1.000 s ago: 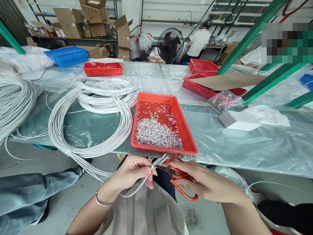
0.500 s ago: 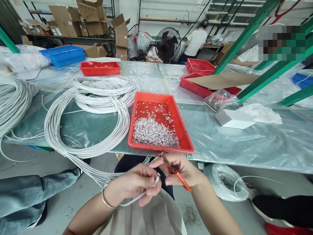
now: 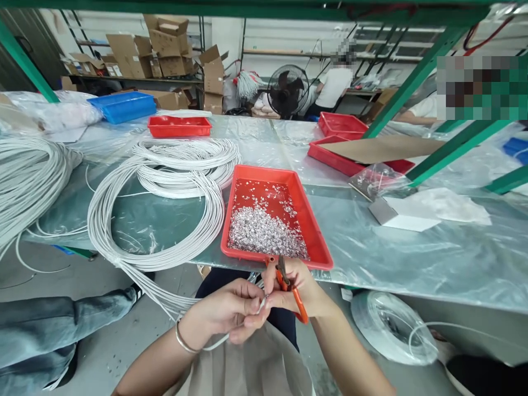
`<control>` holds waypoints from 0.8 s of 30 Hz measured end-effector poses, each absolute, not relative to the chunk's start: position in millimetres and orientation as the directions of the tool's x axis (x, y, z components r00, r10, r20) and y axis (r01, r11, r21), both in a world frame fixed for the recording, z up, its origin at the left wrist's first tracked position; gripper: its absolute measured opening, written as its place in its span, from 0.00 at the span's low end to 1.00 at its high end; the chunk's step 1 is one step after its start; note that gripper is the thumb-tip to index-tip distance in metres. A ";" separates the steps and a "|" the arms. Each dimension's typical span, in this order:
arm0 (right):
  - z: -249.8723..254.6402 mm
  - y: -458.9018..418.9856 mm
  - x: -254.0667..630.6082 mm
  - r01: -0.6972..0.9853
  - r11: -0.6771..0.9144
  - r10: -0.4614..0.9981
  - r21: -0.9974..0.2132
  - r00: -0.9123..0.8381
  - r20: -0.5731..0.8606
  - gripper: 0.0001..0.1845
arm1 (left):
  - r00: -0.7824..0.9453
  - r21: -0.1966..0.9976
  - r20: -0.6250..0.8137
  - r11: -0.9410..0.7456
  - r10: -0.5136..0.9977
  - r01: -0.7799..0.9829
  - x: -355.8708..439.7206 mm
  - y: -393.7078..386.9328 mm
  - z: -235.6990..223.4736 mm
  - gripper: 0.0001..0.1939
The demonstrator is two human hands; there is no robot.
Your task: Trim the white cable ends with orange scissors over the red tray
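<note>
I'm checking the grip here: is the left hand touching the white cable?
Touching. The head view shows the left hand with its thumb and fingers pinching the white cable near its end.

Workroom interior. A white wall point(image 3: 264, 37) closes the rear; a dark, vertically ribbed panel point(image 3: 39, 60) stands at far left. Along the rear wall, a long shelf point(image 3: 140, 80) at left carries open cardboard boxes point(image 3: 128, 58), and a black fan point(image 3: 287, 91) stands near the center. The green worktop point(image 3: 412, 261), covered with clear film, is spanned above by a green beam point(image 3: 247, 9). The grey floor point(image 3: 103, 335) bears dark specks. Pale, diffuse light glints on the film.
</note>
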State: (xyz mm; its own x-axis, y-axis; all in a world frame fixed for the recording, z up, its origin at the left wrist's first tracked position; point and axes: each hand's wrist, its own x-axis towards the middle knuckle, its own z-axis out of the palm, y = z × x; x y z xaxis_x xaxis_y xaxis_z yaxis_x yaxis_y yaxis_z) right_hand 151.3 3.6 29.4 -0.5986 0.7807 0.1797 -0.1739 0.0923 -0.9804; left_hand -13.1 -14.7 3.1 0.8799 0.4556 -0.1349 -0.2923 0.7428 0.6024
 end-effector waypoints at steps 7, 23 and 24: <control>21.5 6.8 155.7 -0.233 0.070 0.860 -0.970 -0.478 0.177 0.14 | 0.516 0.833 -0.135 0.379 0.846 -0.403 -11.1 -15.2 9.3 0.16; 17.3 66.8 233.3 0.633 0.242 0.899 -0.736 0.138 0.415 0.18 | 0.312 0.742 0.231 -0.374 0.922 0.556 -73.5 7.8 4.4 0.13; 11.4 67.2 237.5 0.555 0.257 0.913 -0.791 0.128 0.387 0.20 | 0.197 0.680 0.287 -0.344 0.938 0.647 -86.3 14.2 -0.1 0.13</control>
